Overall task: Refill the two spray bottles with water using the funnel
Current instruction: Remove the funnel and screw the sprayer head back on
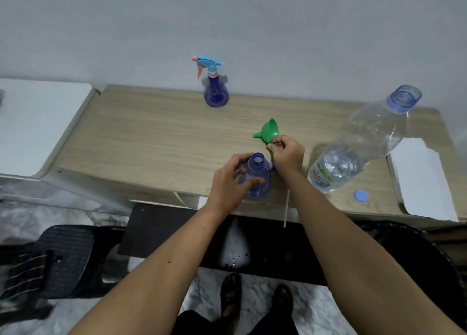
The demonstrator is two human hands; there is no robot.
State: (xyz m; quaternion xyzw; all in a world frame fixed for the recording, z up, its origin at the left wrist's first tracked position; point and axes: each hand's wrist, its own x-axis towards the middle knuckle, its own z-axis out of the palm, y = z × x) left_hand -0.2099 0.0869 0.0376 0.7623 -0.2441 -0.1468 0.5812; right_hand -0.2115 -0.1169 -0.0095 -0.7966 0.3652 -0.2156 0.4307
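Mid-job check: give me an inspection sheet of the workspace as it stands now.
Surface: wooden table, wood-grain top, against the wall.
Job's things: open spray bottle upright near the front edge, sprayer off; green funnel held tilted, not yet in the neck; second spray bottle at the back with its sprayer on; water bottle uncapped, partly full; its blue cap beside it.
Clutter: white paper at the table's right end.
Hands: left hand grips the open spray bottle; right hand pinches the funnel.
Cables: nothing seen.
Surroundings: black stool on the floor, left.

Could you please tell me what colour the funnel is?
The funnel is green, seen in the head view.
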